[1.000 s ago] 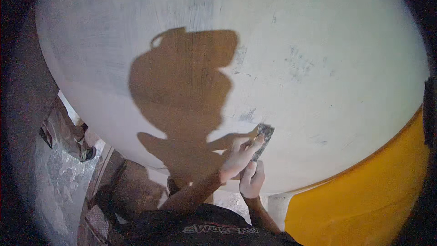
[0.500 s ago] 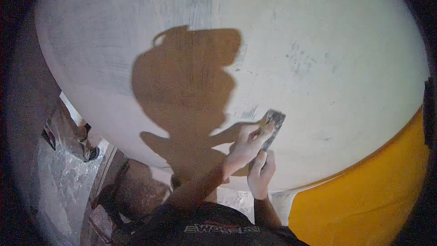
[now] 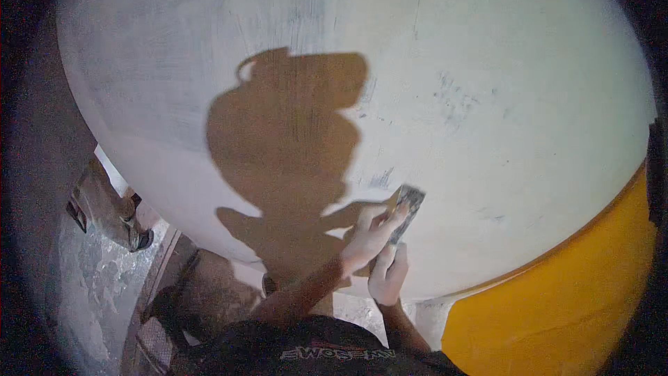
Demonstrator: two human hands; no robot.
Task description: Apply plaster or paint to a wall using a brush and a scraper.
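Both hands, left [image 3: 367,240] and right [image 3: 387,275], clenched round flat metal putty knife [image 3: 406,206], pressed on whitish plastered wall [image 3: 487,83], lower centre of frame.

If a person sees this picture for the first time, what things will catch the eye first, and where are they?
The eye goes first to the big dark shadow of the person cast on the white plastered wall in the middle. Just below and to its right, the left hand and the right hand together press a putty knife flat against the wall. A bright yellow painted area fills the lower right corner.
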